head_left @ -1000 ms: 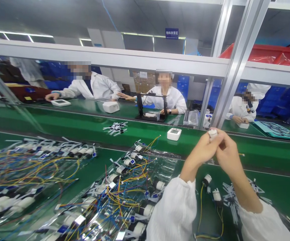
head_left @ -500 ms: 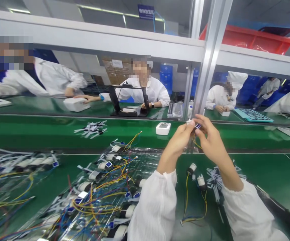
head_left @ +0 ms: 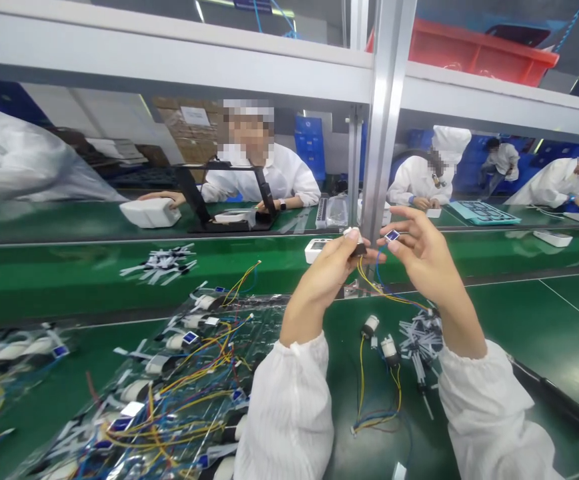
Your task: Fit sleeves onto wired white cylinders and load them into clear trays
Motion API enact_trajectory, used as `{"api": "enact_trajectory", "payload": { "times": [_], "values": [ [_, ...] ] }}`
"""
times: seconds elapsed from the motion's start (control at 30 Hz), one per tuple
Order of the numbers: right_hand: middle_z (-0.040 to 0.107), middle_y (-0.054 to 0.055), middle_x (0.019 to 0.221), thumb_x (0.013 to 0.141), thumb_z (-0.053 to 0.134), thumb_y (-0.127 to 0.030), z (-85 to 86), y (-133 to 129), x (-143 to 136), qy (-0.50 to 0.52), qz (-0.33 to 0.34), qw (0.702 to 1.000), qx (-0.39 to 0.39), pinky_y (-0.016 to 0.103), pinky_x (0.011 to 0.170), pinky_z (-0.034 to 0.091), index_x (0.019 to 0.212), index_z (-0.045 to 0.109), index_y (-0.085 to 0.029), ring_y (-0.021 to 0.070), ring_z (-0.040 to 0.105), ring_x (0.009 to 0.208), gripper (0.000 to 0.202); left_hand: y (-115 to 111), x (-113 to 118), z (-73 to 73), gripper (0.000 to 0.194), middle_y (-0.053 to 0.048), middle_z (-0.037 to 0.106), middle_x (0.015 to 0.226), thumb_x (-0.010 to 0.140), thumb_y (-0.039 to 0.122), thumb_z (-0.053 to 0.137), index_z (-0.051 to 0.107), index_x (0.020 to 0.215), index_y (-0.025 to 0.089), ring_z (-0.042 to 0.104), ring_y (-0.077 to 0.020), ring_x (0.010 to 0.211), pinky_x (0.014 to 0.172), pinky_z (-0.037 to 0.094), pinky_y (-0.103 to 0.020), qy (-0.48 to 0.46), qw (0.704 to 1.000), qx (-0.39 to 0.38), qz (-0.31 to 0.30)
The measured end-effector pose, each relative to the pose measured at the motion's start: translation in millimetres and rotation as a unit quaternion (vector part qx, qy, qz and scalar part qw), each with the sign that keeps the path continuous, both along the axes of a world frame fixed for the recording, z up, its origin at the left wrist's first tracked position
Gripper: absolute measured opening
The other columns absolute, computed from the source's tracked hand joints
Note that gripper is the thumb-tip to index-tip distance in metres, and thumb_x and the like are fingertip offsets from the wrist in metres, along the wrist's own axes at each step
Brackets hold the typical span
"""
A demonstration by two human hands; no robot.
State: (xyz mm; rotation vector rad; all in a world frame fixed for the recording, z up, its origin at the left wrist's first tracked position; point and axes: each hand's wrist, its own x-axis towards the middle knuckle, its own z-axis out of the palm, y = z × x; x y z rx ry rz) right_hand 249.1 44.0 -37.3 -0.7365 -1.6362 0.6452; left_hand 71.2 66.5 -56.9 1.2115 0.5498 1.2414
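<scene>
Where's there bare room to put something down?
The smooth green tabletop has a bare patch between the long black object and the green belt. The belt also looks bare between the right hand and the flat white case. It's crowded on the left, with white-and-black cylinders and tangled coloured wires.

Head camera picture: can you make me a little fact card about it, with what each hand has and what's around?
Left hand: holds a black-and-white motor-like part
Right hand: pinches a small blue-and-white square piece
Wires: yellow and blue, hanging near the hands
Below hands: two wired cylinders on a green bench
Beside cylinders: pile of white strips
Behind left hand: white device, partly hidden
Across: co-workers in white coats
</scene>
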Motion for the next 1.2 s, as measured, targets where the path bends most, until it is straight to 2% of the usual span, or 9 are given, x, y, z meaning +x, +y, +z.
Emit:
{"api": "enact_trajectory", "payload": {
  "times": [0.1, 0.23, 0.37, 0.53, 0.8, 0.93, 1.03, 1.1, 1.2],
  "values": [
    [0.074, 0.004, 0.108, 0.094, 0.069, -0.024, 4.2, -5, 2, 0.006, 0.016, 1.000, 0.008, 0.042, 0.095, 0.062, 0.135, 0.055, -0.026, 0.0216, 0.074, 0.100, 0.043, 3, -4, -0.7, 0.042, -0.012, 0.077, 0.083, 0.095, 0.053, 0.070, 0.068, 0.091, 0.011, 0.077, -0.0234, 0.088, 0.096, 0.055, -0.034, -0.030, 0.999, -0.016, 0.012],
    [0.078, 0.004, 0.105, 0.091, 0.074, -0.024, 9.3, -12, 0, -0.007, 0.021, 1.000, 0.005, 0.044, 0.095, 0.061, 0.135, 0.057, -0.026, 0.0234, 0.075, 0.101, 0.048, -3, -7, 3.7, 0.042, -0.009, 0.075, 0.083, 0.092, 0.052, 0.075, 0.070, 0.090, 0.011, 0.077, -0.0214, 0.083, 0.091, 0.057, -0.032, -0.039, 0.999, -0.003, 0.016],
    [0.078, 0.003, 0.100, 0.086, 0.076, -0.021, 9.8, -14, -2, -0.034, 0.016, 0.999, -0.003, 0.043, 0.090, 0.062, 0.133, 0.060, -0.025, 0.0240, 0.075, 0.098, 0.050, -14, -1, 9.5, 0.043, -0.011, 0.077, 0.092, 0.090, 0.053, 0.077, 0.072, 0.096, 0.011, 0.076, -0.0219, 0.084, 0.087, 0.060, -0.035, -0.008, 0.998, 0.023, -0.053],
    [0.073, 0.000, 0.093, 0.074, 0.084, -0.020, 8.2, -6, 5, -0.022, -0.041, 0.999, 0.008, 0.036, 0.081, 0.061, 0.130, 0.061, -0.024, 0.0199, 0.072, 0.086, 0.060, -16, 7, 9.9, 0.043, -0.011, 0.077, 0.093, 0.088, 0.049, 0.080, 0.069, 0.103, 0.010, 0.077, -0.0206, 0.076, 0.081, 0.062, -0.032, 0.028, 0.991, 0.010, -0.127],
    [0.073, -0.003, 0.084, 0.079, 0.086, -0.041, 13.4, -5, 18, -0.073, -0.007, 0.997, -0.004, 0.034, 0.081, 0.063, 0.127, 0.061, -0.020, 0.0183, 0.074, 0.079, 0.057, -16, 15, 14.6, 0.028, -0.006, 0.071, 0.073, 0.084, 0.032, 0.083, 0.067, 0.082, 0.009, 0.068, -0.0148, 0.058, 0.064, 0.062, -0.026, 0.042, 0.987, -0.021, -0.153],
    [0.077, -0.002, 0.099, 0.083, 0.086, -0.034, 18.0, -10, 18, -0.053, 0.010, 0.999, 0.009, 0.030, 0.077, 0.064, 0.127, 0.059, -0.021, 0.0130, 0.071, 0.076, 0.054, -20, 28, 19.6, 0.016, -0.004, 0.065, 0.066, 0.093, 0.015, 0.067, 0.067, 0.077, 0.011, 0.061, -0.0115, 0.050, 0.063, 0.063, -0.030, -0.022, 0.991, -0.085, -0.096],
    [0.075, -0.001, 0.117, 0.085, 0.085, -0.026, 21.4, -7, 33, -0.040, -0.055, 0.997, 0.036, 0.029, 0.087, 0.063, 0.125, 0.059, -0.024, 0.0137, 0.072, 0.098, 0.048, -24, 33, 26.8, 0.017, -0.005, 0.066, 0.074, 0.098, 0.012, 0.057, 0.067, 0.085, 0.012, 0.061, -0.0110, 0.054, 0.066, 0.063, -0.031, -0.116, 0.980, -0.161, -0.005],
    [0.076, 0.001, 0.113, 0.087, 0.083, -0.024, 18.1, 5, 55, -0.063, -0.111, 0.991, 0.037, 0.031, 0.090, 0.061, 0.119, 0.063, -0.023, 0.0152, 0.071, 0.105, 0.038, -27, 28, 33.6, 0.018, -0.006, 0.067, 0.081, 0.101, 0.012, 0.052, 0.067, 0.091, 0.013, 0.063, -0.0116, 0.059, 0.069, 0.063, -0.031, -0.184, 0.964, -0.189, 0.031],
    [0.077, 0.003, 0.089, 0.087, 0.083, -0.022, -2.1, 34, 101, -0.167, -0.185, 0.968, -0.033, 0.033, 0.080, 0.060, 0.103, 0.071, -0.017, 0.0155, 0.071, 0.081, 0.020, -33, 9, 42.8, 0.023, -0.006, 0.066, 0.083, 0.103, 0.008, 0.042, 0.065, 0.104, 0.011, 0.063, -0.0108, 0.065, 0.071, 0.063, -0.029, -0.256, 0.950, -0.170, 0.051]
  ]
}}
